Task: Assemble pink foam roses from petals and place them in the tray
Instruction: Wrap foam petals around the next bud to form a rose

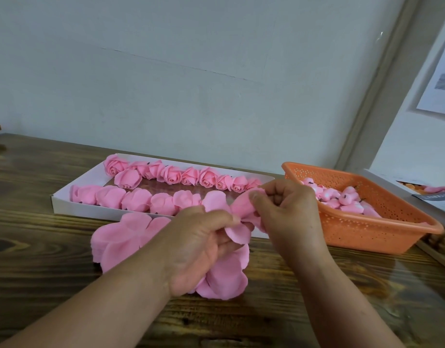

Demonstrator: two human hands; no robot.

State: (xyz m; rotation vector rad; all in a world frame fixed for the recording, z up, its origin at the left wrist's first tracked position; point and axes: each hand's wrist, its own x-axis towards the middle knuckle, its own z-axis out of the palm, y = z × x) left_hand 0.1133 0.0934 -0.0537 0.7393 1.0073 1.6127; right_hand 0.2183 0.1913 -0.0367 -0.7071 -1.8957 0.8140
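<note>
A stack of flat pink foam petal sheets [121,237] lies on the wooden table in front of the white tray [65,203]. The tray holds two rows of finished pink roses [171,175], several in each. My left hand [199,247] rests on the stack and pinches the edge of one lifted petal sheet [237,233]. My right hand [286,212] pinches the same sheet from the other side, just above the tray's near edge. Part of the stack is hidden under my left hand.
An orange perforated basket [367,234] at the right holds several small pink rose buds [342,197] with dark stubs. Papers and a box [417,194] lie behind it. A pale wall rises right behind the table.
</note>
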